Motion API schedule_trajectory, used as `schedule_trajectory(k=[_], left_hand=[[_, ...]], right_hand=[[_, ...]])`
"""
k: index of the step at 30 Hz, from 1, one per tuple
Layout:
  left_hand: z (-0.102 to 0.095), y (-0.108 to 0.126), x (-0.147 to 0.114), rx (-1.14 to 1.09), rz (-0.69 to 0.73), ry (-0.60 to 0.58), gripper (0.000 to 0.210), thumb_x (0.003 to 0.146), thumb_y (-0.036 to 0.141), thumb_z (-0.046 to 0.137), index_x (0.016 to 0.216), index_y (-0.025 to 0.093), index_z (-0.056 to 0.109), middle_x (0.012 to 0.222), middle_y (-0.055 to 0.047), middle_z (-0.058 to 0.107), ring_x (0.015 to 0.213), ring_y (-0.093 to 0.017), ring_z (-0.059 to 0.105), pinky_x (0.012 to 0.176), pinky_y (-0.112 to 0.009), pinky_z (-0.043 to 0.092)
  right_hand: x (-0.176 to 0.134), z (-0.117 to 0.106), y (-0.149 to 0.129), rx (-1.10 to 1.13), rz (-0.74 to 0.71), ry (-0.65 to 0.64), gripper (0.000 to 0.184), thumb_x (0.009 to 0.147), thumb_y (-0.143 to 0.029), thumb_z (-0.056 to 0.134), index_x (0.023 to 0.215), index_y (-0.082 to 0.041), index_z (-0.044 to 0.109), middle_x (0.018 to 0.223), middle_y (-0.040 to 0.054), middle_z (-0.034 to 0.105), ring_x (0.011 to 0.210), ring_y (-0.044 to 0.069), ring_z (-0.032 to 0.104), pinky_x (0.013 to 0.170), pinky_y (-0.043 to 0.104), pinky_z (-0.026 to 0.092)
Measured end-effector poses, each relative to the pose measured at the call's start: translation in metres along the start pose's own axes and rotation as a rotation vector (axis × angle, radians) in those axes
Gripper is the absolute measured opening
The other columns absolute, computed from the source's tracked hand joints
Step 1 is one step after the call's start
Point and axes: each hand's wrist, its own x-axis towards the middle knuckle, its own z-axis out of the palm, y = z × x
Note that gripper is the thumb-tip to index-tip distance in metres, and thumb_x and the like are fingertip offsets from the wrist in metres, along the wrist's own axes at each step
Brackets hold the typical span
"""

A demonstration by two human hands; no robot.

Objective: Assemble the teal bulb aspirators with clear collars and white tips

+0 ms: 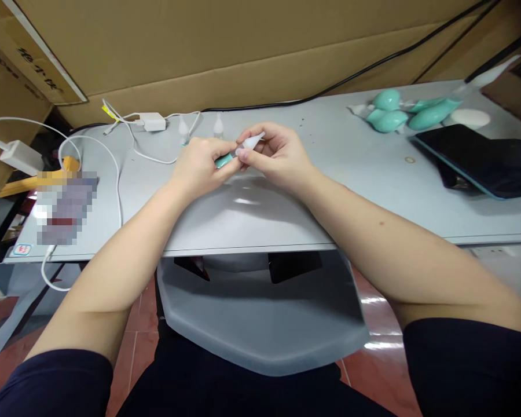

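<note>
Over the middle of the table, my left hand (203, 165) is closed around the teal body of a bulb syringe (224, 160), most of which its fingers hide. My right hand (280, 153) pinches the white pointed nozzle (252, 142) at the other end, thumb on the near side. The nozzle points up and to the right, and both hands nearly touch. Just behind my left hand stand two upright small white nozzles, one at the left (183, 128) and one at the right (218, 125).
Several teal bulb syringes (432, 114) lie at the back right, beside a dark tablet-like slab (481, 159). A blurred-out phone (67, 211), white cables and a white charger (153, 121) are at the left. Cardboard (260, 46) walls the back. A grey stool (260, 341) stands below the table edge.
</note>
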Motion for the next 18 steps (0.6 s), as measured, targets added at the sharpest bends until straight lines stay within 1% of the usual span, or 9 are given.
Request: schedule_trajectory(k=[2, 4, 6, 8, 11, 13, 14, 15, 18], left_hand=[[-0.002, -0.001, -0.001, 0.070, -0.004, -0.047, 0.029, 0.105, 0.041, 0.064, 0.098, 0.025, 0.088, 0.090, -0.005, 0.085, 0.078, -0.022, 0.072, 0.072, -0.036, 0.045], [-0.006, -0.002, -0.002, 0.115, 0.026, -0.048, 0.028, 0.102, 0.043, 0.066, 0.106, 0.025, 0.087, 0.097, -0.007, 0.086, 0.083, -0.024, 0.075, 0.076, -0.036, 0.051], [-0.012, -0.002, -0.005, 0.121, 0.051, 0.020, 0.030, 0.100, 0.043, 0.066, 0.111, 0.024, 0.085, 0.102, -0.009, 0.086, 0.086, -0.025, 0.076, 0.079, -0.038, 0.056], [-0.021, -0.002, -0.008, 0.121, 0.068, 0.155, 0.030, 0.104, 0.042, 0.061, 0.111, 0.024, 0.083, 0.099, -0.010, 0.083, 0.082, -0.025, 0.073, 0.080, -0.042, 0.056], [-0.031, -0.009, -0.013, 0.171, 0.069, 0.367, 0.034, 0.115, 0.044, 0.050, 0.108, 0.027, 0.079, 0.088, -0.008, 0.074, 0.081, -0.026, 0.067, 0.086, -0.048, 0.052], [-0.034, -0.023, -0.014, 0.206, 0.062, 0.503, 0.044, 0.123, 0.054, 0.039, 0.113, 0.029, 0.074, 0.088, -0.006, 0.067, 0.087, -0.025, 0.061, 0.090, -0.049, 0.048], [-0.034, -0.032, -0.013, 0.212, 0.096, 0.608, 0.050, 0.124, 0.060, 0.034, 0.114, 0.028, 0.072, 0.087, -0.004, 0.064, 0.088, -0.023, 0.056, 0.091, -0.048, 0.046], [-0.034, -0.042, -0.011, 0.206, 0.137, 0.692, 0.053, 0.125, 0.065, 0.034, 0.113, 0.028, 0.071, 0.086, -0.003, 0.063, 0.088, -0.022, 0.053, 0.092, -0.048, 0.045], [-0.033, -0.071, -0.001, 0.148, 0.188, 0.854, 0.054, 0.124, 0.071, 0.042, 0.112, 0.027, 0.070, 0.096, 0.001, 0.069, 0.093, -0.017, 0.056, 0.086, -0.044, 0.047]], right_hand=[[0.000, -0.003, 0.001, -0.045, 0.028, -0.030, 0.044, 0.076, -0.048, 0.113, 0.099, -0.028, 0.081, 0.093, 0.0026, 0.080, 0.083, 0.026, 0.079, 0.083, 0.040, 0.070], [0.002, -0.009, -0.001, -0.074, 0.037, -0.029, 0.043, 0.076, -0.048, 0.112, 0.097, -0.029, 0.080, 0.091, 0.0027, 0.080, 0.084, 0.028, 0.079, 0.083, 0.042, 0.070], [0.007, -0.016, -0.007, -0.116, 0.016, -0.005, 0.040, 0.076, -0.047, 0.111, 0.096, -0.029, 0.081, 0.091, 0.0023, 0.080, 0.085, 0.029, 0.078, 0.086, 0.046, 0.070], [0.016, -0.024, -0.019, -0.207, -0.010, 0.008, 0.034, 0.079, -0.044, 0.109, 0.095, -0.031, 0.082, 0.088, 0.0014, 0.079, 0.086, 0.029, 0.076, 0.091, 0.049, 0.070], [0.034, -0.034, -0.042, -0.400, -0.024, -0.047, 0.029, 0.082, -0.037, 0.109, 0.093, -0.033, 0.083, 0.083, 0.0010, 0.076, 0.092, 0.030, 0.073, 0.102, 0.053, 0.066], [0.048, -0.037, -0.054, -0.477, -0.016, -0.088, 0.035, 0.079, -0.037, 0.114, 0.089, -0.033, 0.080, 0.080, 0.0006, 0.074, 0.093, 0.031, 0.071, 0.105, 0.055, 0.063], [0.054, -0.037, -0.057, -0.499, -0.025, -0.095, 0.037, 0.078, -0.038, 0.115, 0.089, -0.034, 0.080, 0.079, 0.0002, 0.074, 0.093, 0.030, 0.069, 0.104, 0.054, 0.063], [0.060, -0.036, -0.058, -0.509, -0.041, -0.090, 0.038, 0.079, -0.040, 0.115, 0.089, -0.035, 0.079, 0.079, -0.0005, 0.073, 0.090, 0.029, 0.067, 0.102, 0.053, 0.063], [0.067, -0.031, -0.044, -0.447, -0.104, 0.004, 0.040, 0.080, -0.042, 0.115, 0.091, -0.032, 0.078, 0.082, -0.0020, 0.072, 0.083, 0.024, 0.062, 0.095, 0.050, 0.062]])
